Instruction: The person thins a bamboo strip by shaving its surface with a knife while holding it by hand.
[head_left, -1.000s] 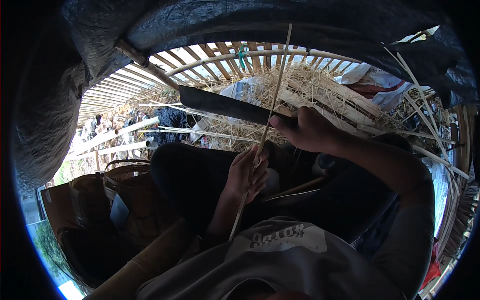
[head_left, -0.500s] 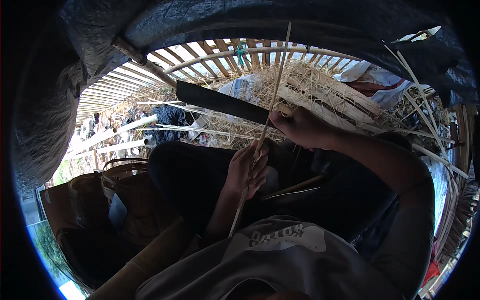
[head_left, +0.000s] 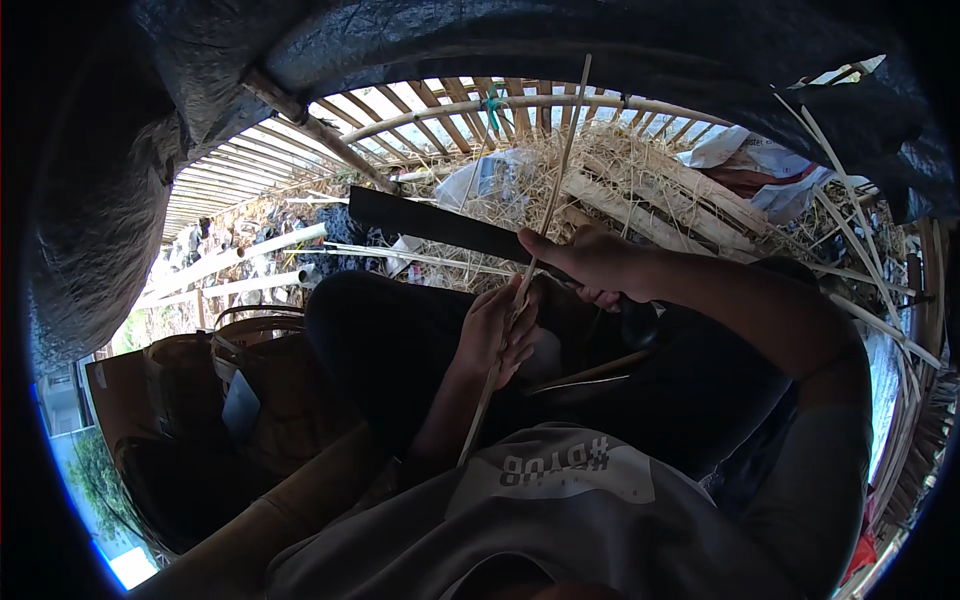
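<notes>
My left hand is closed around a long, thin bamboo strip. The strip stands slanted, its upper end far above the hand and its lower end against my shirt. My right hand grips a broad, dark-bladed machete, whose blade points left and crosses the strip just above my left hand. The right thumb presses along the strip where it meets the blade. A rounded dark knob shows under the right fist, apparently the handle's end. The cutting edge itself is too dark to make out.
Bamboo poles lie at the left, beside woven baskets. A thick bamboo pole runs near my left side. Shavings and split bamboo pile up ahead before a slatted fence. Dark tarpaulin hangs overhead; loose strips lean at right.
The machete and my right hand have moved down along the strip, closer to my left hand. My left hand keeps its hold on the strip. The whole view has shifted slightly.
</notes>
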